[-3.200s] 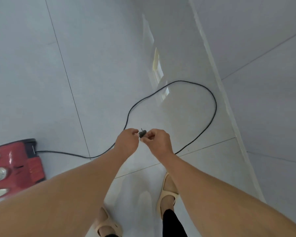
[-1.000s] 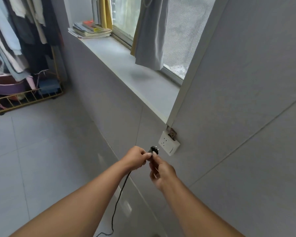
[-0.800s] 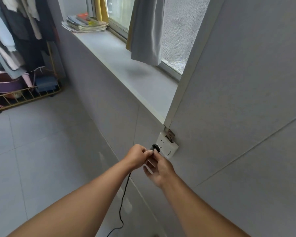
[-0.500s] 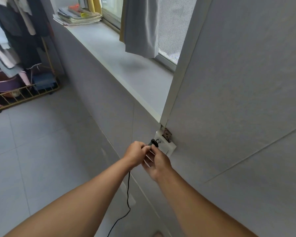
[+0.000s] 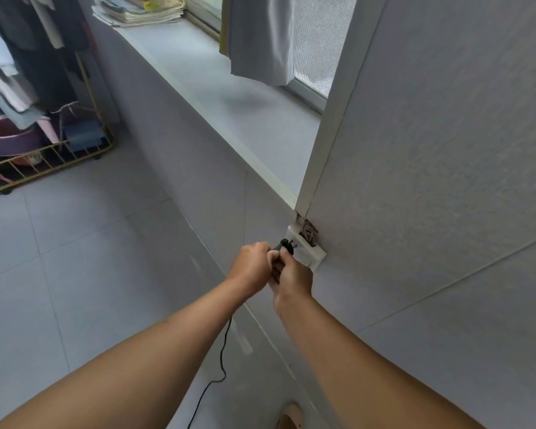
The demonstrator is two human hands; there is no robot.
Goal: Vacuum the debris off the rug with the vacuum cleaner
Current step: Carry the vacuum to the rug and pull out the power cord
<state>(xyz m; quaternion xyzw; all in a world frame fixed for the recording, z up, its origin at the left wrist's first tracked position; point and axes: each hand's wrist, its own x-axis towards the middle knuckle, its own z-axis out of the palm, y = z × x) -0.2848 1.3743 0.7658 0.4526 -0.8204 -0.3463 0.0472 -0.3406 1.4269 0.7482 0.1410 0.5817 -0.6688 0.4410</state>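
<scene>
A small black plug (image 5: 285, 244) is pinched between my left hand (image 5: 252, 265) and my right hand (image 5: 293, 275), with its prongs just in front of the white wall socket (image 5: 307, 253) low on the wall. The black cord (image 5: 222, 360) hangs from under my left hand down to the floor. Neither the vacuum cleaner nor the rug is in view.
A grey window sill (image 5: 229, 88) runs above the socket, with a stack of papers (image 5: 140, 9) at its far end and a grey curtain (image 5: 260, 38) hanging over it. A gold wire rack (image 5: 44, 162) with clothes and a basin stands at the left on the tiled floor.
I have looked up from the floor to the wall. Both hands have carried the plug from mid-air up to the face of the socket.
</scene>
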